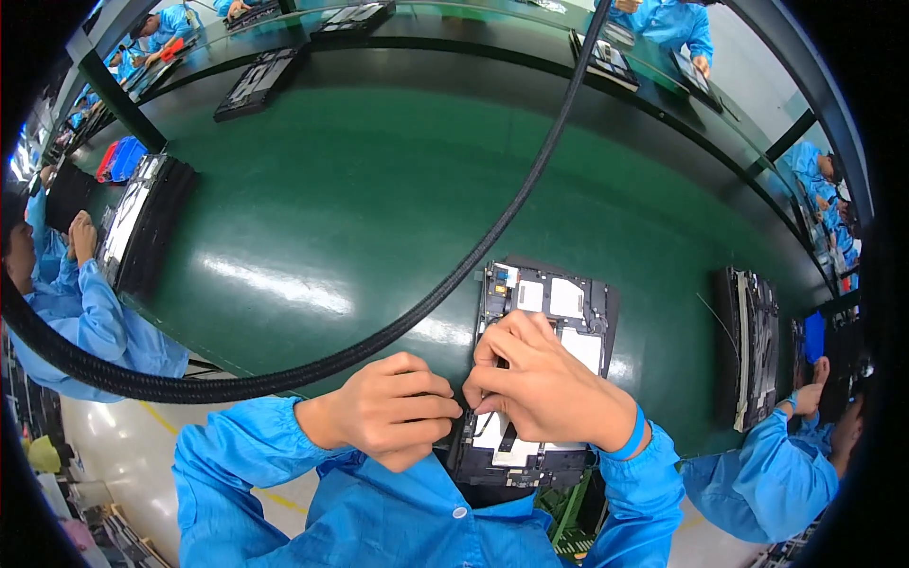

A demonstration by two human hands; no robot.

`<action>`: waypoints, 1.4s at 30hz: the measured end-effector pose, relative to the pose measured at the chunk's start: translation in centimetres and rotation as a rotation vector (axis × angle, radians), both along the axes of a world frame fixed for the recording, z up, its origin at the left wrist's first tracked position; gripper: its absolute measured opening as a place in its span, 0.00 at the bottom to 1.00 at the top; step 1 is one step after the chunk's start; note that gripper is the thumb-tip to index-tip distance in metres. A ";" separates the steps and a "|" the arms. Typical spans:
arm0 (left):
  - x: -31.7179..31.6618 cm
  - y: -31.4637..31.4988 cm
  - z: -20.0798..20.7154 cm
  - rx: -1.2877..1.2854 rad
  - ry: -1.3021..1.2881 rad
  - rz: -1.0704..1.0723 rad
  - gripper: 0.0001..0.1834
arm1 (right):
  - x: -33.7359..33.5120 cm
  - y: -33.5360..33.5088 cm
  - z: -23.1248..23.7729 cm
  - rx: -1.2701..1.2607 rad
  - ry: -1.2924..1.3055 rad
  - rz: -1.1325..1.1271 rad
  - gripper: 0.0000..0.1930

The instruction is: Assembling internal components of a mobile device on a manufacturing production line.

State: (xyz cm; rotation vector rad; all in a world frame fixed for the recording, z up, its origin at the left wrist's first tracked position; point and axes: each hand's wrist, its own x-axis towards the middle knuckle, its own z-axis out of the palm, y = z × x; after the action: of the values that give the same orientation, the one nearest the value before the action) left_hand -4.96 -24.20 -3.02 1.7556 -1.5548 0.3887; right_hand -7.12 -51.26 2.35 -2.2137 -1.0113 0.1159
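In front of me lies an opened flat electronic device point(587, 350), black-framed, tablet-like, with white and silver panels inside. My right hand point(554, 383) is over its left half, thumb and index finger pinched together near the left edge. Whatever sits in that pinch is too small to make out. Just left of the device, my left hand point(393, 412) is closed with its fingers curled, the fingertips almost meeting those of the right. Its grip hides anything it may hold. A blue band point(629, 435) circles my right wrist.
A thick black braided cable point(454, 279) arches across the view above the green table point(379, 170). Stacks of similar devices stand at the left point(142, 222) and right point(748, 350). Co-workers in blue sit on both sides. A raised shelf point(436, 59) bearing more devices runs along the back.
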 end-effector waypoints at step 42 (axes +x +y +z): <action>3.7 -2.3 1.4 0.016 -0.613 -0.484 0.10 | -0.1 -0.8 -1.5 -0.086 -0.440 -0.320 0.13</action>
State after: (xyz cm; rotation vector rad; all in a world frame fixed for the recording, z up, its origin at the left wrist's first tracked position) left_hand -1.27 -26.47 -1.58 1.2566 -2.3423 0.7073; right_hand -7.19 -52.04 0.88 -2.5086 -0.8676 -0.4995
